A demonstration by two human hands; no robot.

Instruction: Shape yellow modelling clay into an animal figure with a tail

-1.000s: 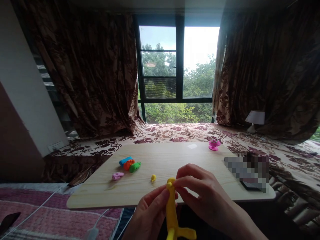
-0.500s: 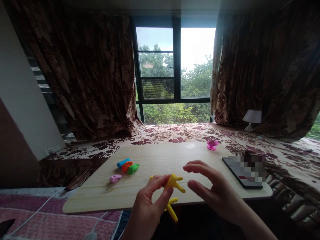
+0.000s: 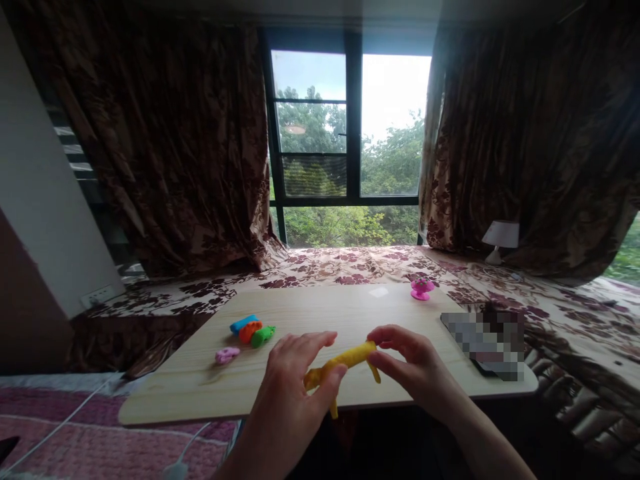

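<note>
A yellow modelling-clay figure with thin leg-like limbs is held in the air over the table's near edge. My left hand is around its left end, the thumb lying along its near side and the index finger arched above it. Pinched between thumb and fingertips of my right hand is the figure's right end. One limb hangs down near the right fingertips, another below the left thumb. Part of the figure's left end is hidden by my left hand.
On the light wooden table, blue clay, orange clay and green clay lie together at left, beside a pink lump. A pink mushroom-shaped piece stands at the back right. A phone-like device, partly blurred, lies at right.
The yellow figure has turned to lie lengthwise between my hands. My right hand, apart from it before, has closed on its right end. My left hand has shifted its hold.
</note>
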